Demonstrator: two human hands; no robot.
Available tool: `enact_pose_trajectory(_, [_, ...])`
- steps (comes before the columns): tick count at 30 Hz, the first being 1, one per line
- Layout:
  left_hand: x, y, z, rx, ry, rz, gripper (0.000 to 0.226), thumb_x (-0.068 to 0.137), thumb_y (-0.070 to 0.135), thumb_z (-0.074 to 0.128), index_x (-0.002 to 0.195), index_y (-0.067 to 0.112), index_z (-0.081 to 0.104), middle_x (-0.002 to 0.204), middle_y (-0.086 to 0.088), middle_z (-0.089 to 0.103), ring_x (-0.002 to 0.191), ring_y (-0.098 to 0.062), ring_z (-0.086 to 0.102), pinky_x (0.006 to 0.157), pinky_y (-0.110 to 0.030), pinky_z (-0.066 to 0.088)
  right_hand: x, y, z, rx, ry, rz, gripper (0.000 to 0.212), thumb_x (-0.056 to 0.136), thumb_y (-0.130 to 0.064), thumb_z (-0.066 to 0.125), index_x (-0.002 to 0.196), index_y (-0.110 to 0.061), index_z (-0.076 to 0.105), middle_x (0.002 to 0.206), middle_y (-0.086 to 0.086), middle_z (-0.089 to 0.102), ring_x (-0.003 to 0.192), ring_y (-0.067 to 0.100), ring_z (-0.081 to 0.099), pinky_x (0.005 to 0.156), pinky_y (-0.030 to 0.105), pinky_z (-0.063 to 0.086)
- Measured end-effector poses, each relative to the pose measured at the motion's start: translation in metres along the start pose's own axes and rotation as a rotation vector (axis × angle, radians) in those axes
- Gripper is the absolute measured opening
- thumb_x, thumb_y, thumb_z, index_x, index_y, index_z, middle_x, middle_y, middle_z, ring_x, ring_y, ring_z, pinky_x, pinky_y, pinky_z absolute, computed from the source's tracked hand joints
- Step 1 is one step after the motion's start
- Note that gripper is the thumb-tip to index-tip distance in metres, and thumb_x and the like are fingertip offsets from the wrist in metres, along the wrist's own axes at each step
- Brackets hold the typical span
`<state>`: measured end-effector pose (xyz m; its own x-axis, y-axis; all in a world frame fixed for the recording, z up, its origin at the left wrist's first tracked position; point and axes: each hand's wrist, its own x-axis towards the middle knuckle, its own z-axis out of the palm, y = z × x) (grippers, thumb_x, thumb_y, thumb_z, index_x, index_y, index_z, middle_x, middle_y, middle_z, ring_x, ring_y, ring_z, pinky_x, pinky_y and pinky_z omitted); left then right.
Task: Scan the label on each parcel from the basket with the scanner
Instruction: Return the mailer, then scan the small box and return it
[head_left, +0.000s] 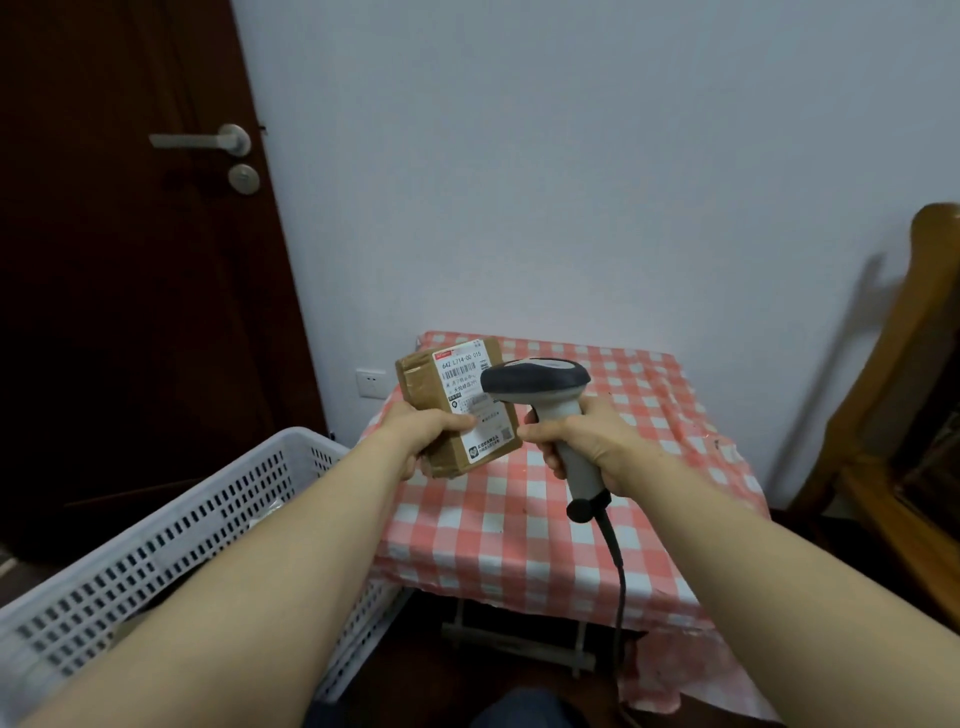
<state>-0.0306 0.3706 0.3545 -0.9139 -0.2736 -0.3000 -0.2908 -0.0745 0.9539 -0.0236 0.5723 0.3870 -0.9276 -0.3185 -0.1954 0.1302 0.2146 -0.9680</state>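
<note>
At the centre of the frame, above the far left part of the bench (519, 519) with its red-and-white checked cloth, a brown cardboard parcel (457, 402) is gripped in the left hand (421, 436), thumb lying across the lower edge of its white label (475, 400), fingers wrapped beneath. The parcel is tilted, label face turned up and toward the right. Just beside it, the right hand (582, 441) is closed around the grey handle of the scanner (545, 410), whose dark head overlaps the label's right edge. Both forearms reach forward from the bottom corners. A white slotted basket (171, 525) sits at lower left, beneath the left forearm; its contents are mostly hidden.
</note>
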Motion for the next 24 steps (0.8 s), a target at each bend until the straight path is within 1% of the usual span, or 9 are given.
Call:
enact_pose_trajectory(2, [0.0027, 0.0001, -0.0030, 0.007, 0.022, -0.001, 0.058, 0.054, 0.008, 0.088, 0.108, 0.016, 0.066, 0.101, -0.005, 0.075, 0.092, -0.025, 0.071, 0.080, -0.046, 0.059, -0.0017, -0.0010, 0.0025, -0.013, 0.009, -0.009, 0.010, 0.077, -0.002, 0.070, 0.078, -0.006, 0.061, 0.056, 0.008, 0.052, 0.042, 0.015, 0.045, 0.046, 0.024, 0.041])
enact_pose_trajectory(3, [0.0042, -0.0004, -0.0041, 0.001, 0.034, -0.003, 0.062, 0.054, 0.009, 0.088, 0.111, 0.016, 0.065, 0.103, -0.005, 0.074, 0.093, -0.025, 0.071, 0.082, -0.047, 0.058, -0.0023, -0.0016, 0.0035, -0.021, 0.015, -0.012, 0.010, 0.077, -0.001, 0.070, 0.077, -0.006, 0.061, 0.056, 0.008, 0.051, 0.043, 0.015, 0.044, 0.046, 0.025, 0.040])
enact_pose_trajectory(4, [0.0048, -0.0007, -0.0051, -0.002, 0.048, -0.005, 0.061, 0.055, 0.010, 0.089, 0.111, 0.016, 0.065, 0.105, -0.005, 0.074, 0.095, -0.025, 0.070, 0.083, -0.047, 0.058, -0.0028, -0.0021, 0.0045, -0.029, 0.021, -0.014, 0.010, 0.077, -0.001, 0.070, 0.077, -0.006, 0.061, 0.056, 0.008, 0.050, 0.043, 0.015, 0.043, 0.046, 0.025, 0.039])
enact_pose_trajectory(7, [0.0047, -0.0007, -0.0064, 0.005, 0.073, -0.021, 0.046, 0.062, 0.013, 0.087, 0.101, 0.019, 0.065, 0.108, -0.006, 0.072, 0.099, -0.026, 0.069, 0.085, -0.048, 0.057, -0.0020, -0.0039, 0.0065, -0.058, 0.040, -0.028, 0.013, 0.077, -0.001, 0.071, 0.071, -0.007, 0.060, 0.055, 0.009, 0.050, 0.043, 0.016, 0.043, 0.045, 0.025, 0.039])
enact_pose_trajectory(9, [0.0047, -0.0009, -0.0069, 0.022, 0.077, -0.029, 0.041, 0.064, 0.013, 0.086, 0.099, 0.019, 0.065, 0.108, -0.007, 0.072, 0.099, -0.026, 0.068, 0.084, -0.046, 0.057, -0.0006, -0.0048, 0.0064, -0.079, 0.051, -0.046, 0.015, 0.077, -0.002, 0.071, 0.068, -0.008, 0.060, 0.055, 0.009, 0.050, 0.042, 0.016, 0.043, 0.046, 0.025, 0.040])
enact_pose_trajectory(13, [0.0082, -0.0011, -0.0075, 0.025, 0.092, -0.039, 0.048, 0.065, 0.012, 0.086, 0.108, 0.012, 0.064, 0.109, -0.009, 0.072, 0.097, -0.026, 0.069, 0.075, -0.041, 0.059, 0.0012, -0.0058, 0.0042, -0.082, 0.054, -0.063, 0.018, 0.076, -0.003, 0.071, 0.066, -0.009, 0.058, 0.052, 0.008, 0.049, 0.041, 0.016, 0.042, 0.047, 0.026, 0.040])
enact_pose_trajectory(18, [0.0095, 0.0001, -0.0077, 0.019, 0.097, -0.039, 0.051, 0.065, 0.010, 0.085, 0.112, 0.010, 0.064, 0.111, -0.011, 0.071, 0.099, -0.028, 0.069, 0.076, -0.044, 0.059, 0.0008, -0.0083, 0.0027, -0.092, 0.056, -0.076, 0.018, 0.076, -0.003, 0.072, 0.066, -0.009, 0.057, 0.047, 0.005, 0.050, 0.040, 0.016, 0.042, 0.047, 0.025, 0.041])
enact_pose_trajectory(22, [0.0110, 0.0005, -0.0070, 0.004, 0.102, -0.038, 0.052, 0.066, 0.009, 0.085, 0.113, 0.010, 0.063, 0.111, -0.012, 0.071, 0.099, -0.029, 0.069, 0.064, -0.041, 0.058, -0.0007, -0.0088, 0.0014, -0.093, 0.051, -0.078, 0.019, 0.077, -0.002, 0.071, 0.065, -0.009, 0.057, 0.049, 0.006, 0.050, 0.040, 0.015, 0.043, 0.047, 0.025, 0.042])
enact_pose_trajectory(24, [0.0108, 0.0009, -0.0071, 0.009, 0.110, -0.033, 0.053, 0.065, 0.009, 0.085, 0.113, 0.010, 0.063, 0.112, -0.012, 0.071, 0.099, -0.029, 0.068, 0.062, -0.040, 0.058, -0.0020, -0.0088, 0.0014, -0.104, 0.044, -0.078, 0.018, 0.077, -0.003, 0.070, 0.066, -0.009, 0.057, 0.051, 0.007, 0.050, 0.042, 0.016, 0.043, 0.048, 0.026, 0.042])
